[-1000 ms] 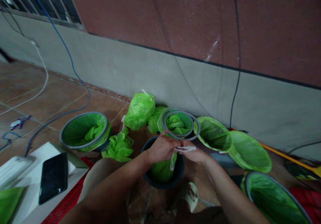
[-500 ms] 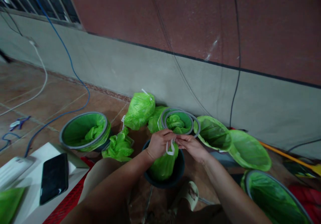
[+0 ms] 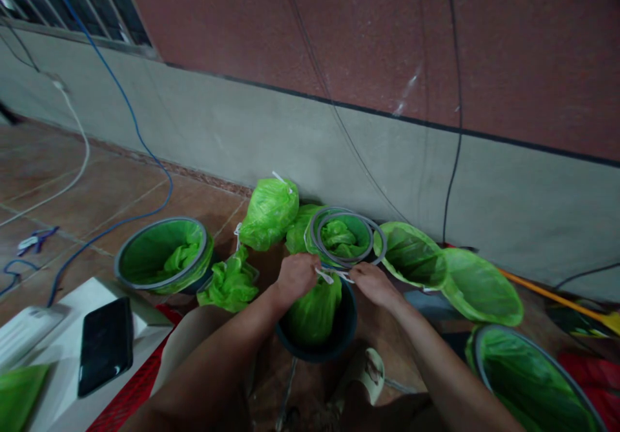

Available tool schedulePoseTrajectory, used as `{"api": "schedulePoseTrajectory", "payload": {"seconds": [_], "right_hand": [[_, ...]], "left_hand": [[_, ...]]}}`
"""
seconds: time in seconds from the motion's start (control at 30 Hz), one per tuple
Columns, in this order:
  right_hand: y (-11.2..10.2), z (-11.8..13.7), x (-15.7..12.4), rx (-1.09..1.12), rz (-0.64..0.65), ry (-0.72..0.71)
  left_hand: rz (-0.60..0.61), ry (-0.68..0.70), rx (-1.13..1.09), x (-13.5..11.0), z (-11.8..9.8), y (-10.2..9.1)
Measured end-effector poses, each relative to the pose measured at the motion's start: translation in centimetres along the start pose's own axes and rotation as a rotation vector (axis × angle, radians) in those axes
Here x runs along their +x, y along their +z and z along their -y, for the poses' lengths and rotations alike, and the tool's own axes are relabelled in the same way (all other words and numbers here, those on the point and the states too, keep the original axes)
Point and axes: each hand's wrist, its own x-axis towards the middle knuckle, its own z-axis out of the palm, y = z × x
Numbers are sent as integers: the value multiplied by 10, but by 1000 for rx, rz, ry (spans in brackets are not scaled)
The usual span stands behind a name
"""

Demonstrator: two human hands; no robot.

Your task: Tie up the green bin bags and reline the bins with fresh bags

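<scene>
A green garbage bag (image 3: 312,312), gathered at its top, sits inside a dark trash can (image 3: 341,345) between my legs. White drawstrings (image 3: 334,274) run across the bag's neck. My left hand (image 3: 299,276) is closed on the drawstring's left end. My right hand (image 3: 371,281) grips the right end, and the string stretches between the two fists just above the bag. My fingertips are mostly turned away from view.
Lined trash cans stand at left (image 3: 165,254) and lower right (image 3: 527,380). Tied green bags (image 3: 270,212) lie by the wall, near grey rings (image 3: 346,238) and open lined bins (image 3: 411,254). A phone (image 3: 105,347) rests on a white box (image 3: 92,290). A blue cable (image 3: 169,180) crosses the floor.
My hands were together over the bag's neck, fingers meeting at the string. Now they are apart, left and right, slightly lower, with the drawstring pulled out between them.
</scene>
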Motion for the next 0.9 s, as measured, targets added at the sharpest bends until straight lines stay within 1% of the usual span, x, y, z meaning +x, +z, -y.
{"api": "schedulePoseTrajectory", "payload": {"seconds": [0.03,0.07,0.1,0.17,0.23,0.3,0.33,0.4,0.47,0.53,0.6,0.73,0.8,0.9], "right_hand": [[-1,-1,1,-119,0,-21],[-2,-2,1,-156,7,-28],[-2,-2,1,-101,20,-27],[1,0,-1,182,49,-14],[4,4,-4,509,49,49],[6,10,-6,720,39,109],[7,12,-7,766,35,132],[6,16,-9,790,44,141],[3,19,-10,752,96,98],[-1,20,-11,686,178,30],[-3,21,-12,603,237,-31],[-6,21,-14,463,263,-106],[-6,22,-15,446,277,-117],[-5,25,-17,467,289,-149]], "left_hand": [[2,-47,12,1,2,0],[8,-89,16,2,4,0],[22,-119,5,3,5,0],[65,-145,-89,5,6,0],[104,-159,-298,7,5,2],[88,-218,-591,9,2,8],[63,-260,-747,10,0,11],[29,-313,-1027,11,-5,17],[47,-315,-1197,12,-9,21],[82,-295,-1247,12,-11,23],[111,-257,-1251,12,-11,24],[182,-115,-1267,11,-10,26],[191,-27,-1208,10,-9,28],[190,90,-1016,9,-7,30]]}}
